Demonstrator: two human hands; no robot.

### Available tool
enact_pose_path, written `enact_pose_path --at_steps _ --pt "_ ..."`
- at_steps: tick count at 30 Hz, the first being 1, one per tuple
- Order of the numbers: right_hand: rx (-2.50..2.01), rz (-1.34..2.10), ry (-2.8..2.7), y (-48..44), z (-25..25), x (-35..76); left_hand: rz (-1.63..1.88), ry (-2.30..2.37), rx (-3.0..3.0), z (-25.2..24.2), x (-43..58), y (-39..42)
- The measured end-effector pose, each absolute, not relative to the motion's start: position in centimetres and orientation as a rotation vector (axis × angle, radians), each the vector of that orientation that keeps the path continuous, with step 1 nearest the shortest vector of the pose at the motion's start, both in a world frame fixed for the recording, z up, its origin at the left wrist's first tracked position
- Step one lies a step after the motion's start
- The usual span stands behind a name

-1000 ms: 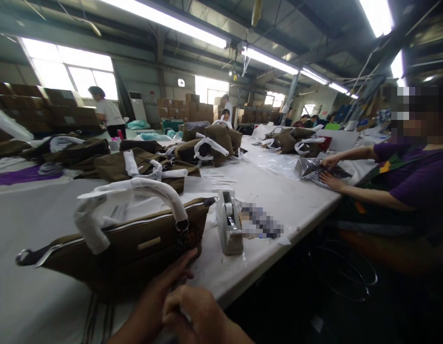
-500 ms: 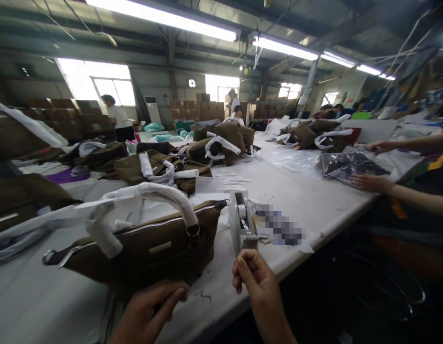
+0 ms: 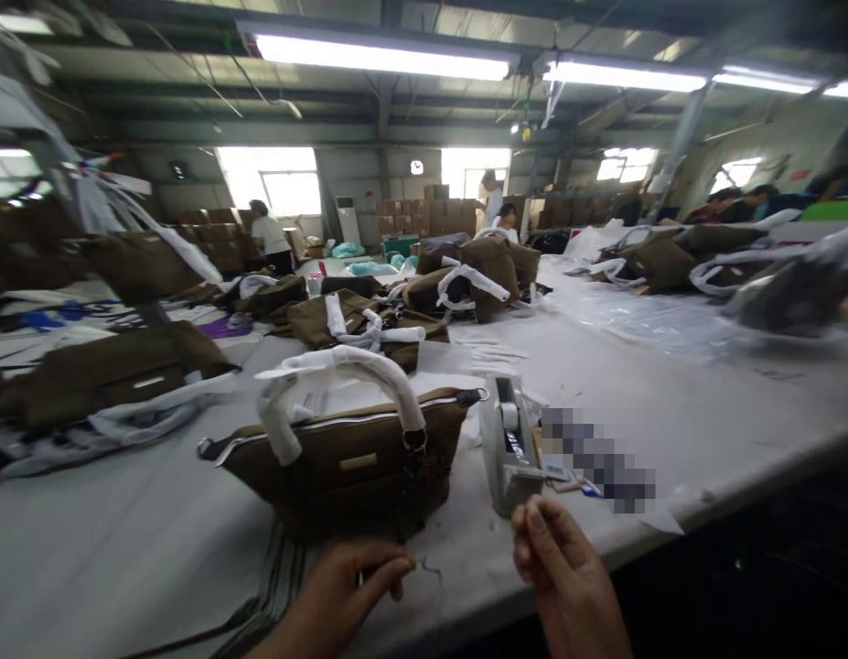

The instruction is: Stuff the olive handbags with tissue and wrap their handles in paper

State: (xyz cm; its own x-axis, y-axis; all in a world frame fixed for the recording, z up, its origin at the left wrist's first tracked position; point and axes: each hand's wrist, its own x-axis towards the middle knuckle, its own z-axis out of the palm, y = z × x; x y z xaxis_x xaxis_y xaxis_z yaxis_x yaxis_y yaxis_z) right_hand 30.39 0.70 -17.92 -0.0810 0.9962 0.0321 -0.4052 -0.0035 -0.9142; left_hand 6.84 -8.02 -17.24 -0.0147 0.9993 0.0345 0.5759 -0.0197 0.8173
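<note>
A brown handbag (image 3: 355,471) with handles wrapped in white stands upright on the table. My left hand (image 3: 355,586) is low in front of it, thumb and forefinger pinched together; whatever is between them is too small to make out. Just past those fingertips shows a thin dark thread (image 3: 432,569). To the right my right hand (image 3: 567,567) is also closed in a pinch, its contents hidden. It is close to the front end of a grey tape dispenser (image 3: 509,458), which carries a white roll of tape (image 3: 509,416).
More brown bags (image 3: 496,275) with wrapped handles lie across the white table (image 3: 725,403). Clear plastic (image 3: 629,320) is spread at the right. Cards and a blurred-out item lie beside the dispenser. The table edge runs along the front right. Several people are farther back.
My view has swung left, so the bag, dispenser and both hands appear farther right. The co-worker's arms at the right have mostly left the view. Both my hands keep their pinch.
</note>
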Motion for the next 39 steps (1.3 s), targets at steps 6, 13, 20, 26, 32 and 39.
enact_pose_path --at_steps 6,13,20,26,32,39 --pt "-0.677 0.598 -1.522 -1.7 -18.7 28.8 0.844 1.802 2.004 -14.4 7.3 -8.2" --pt "-0.496 0.582 -1.856 -0.4 -16.9 27.3 0.979 1.662 2.276 -12.9 8.7 -7.0" --pt "-0.730 0.310 -1.737 2.4 -15.2 27.1 1.534 1.929 2.330 -11.0 6.9 -5.1" --pt "-0.794 0.161 -1.812 4.1 -15.4 25.0 1.467 2.111 2.385 -11.9 6.9 -4.2" --pt "-0.818 0.200 -1.850 4.5 -15.9 23.8 1.466 2.170 2.393 -12.2 7.0 -3.8" --pt "-0.768 0.382 -1.803 4.8 -16.1 23.1 1.432 2.196 2.413 -12.3 6.8 -3.5"
